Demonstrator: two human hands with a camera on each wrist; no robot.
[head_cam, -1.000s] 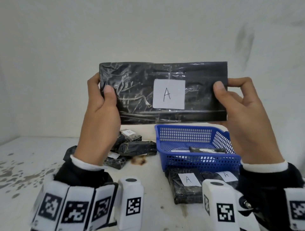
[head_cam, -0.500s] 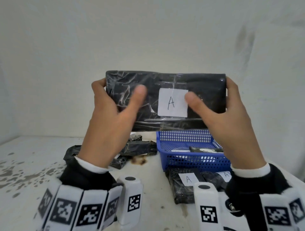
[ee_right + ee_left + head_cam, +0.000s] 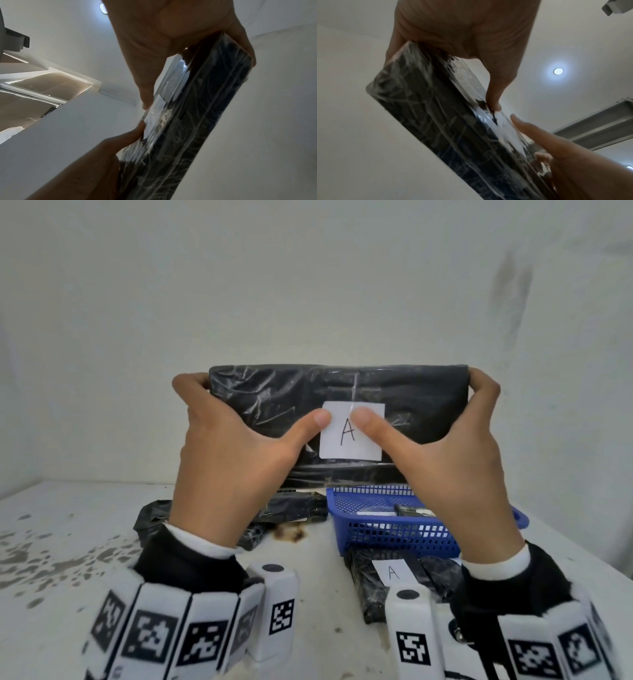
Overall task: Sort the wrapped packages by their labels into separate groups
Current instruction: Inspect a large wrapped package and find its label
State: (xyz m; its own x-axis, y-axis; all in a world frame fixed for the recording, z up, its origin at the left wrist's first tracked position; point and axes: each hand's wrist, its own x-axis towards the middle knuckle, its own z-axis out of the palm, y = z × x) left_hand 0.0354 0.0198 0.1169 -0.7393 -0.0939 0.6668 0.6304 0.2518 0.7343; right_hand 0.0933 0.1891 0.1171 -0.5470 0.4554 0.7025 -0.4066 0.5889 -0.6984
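Observation:
I hold a long black plastic-wrapped package (image 3: pixel 411 405) upright in front of me, above the table. Its white label (image 3: pixel 349 436) reads "A". My left hand (image 3: pixel 226 446) grips its left end, fingers curled behind and thumb pressed on the front by the label. My right hand (image 3: pixel 455 453) grips the right end the same way, thumb touching the label's top. The left wrist view shows the package (image 3: pixel 436 115) edge-on under my thumb; the right wrist view shows the package (image 3: pixel 197 115) edge-on as well. Two more "A" packages (image 3: pixel 390 580) lie in front of the blue basket (image 3: pixel 394 535).
The blue basket holds at least one wrapped package (image 3: pixel 411 511). A pile of black packages (image 3: pixel 287 508) lies on the white table (image 3: pixel 68 559) behind my left wrist. A white wall stands close behind. A brown stain (image 3: pixel 291 534) marks the table.
The package has come lower and closer to the basket. Both thumbs slid inward from its ends until they meet at the label.

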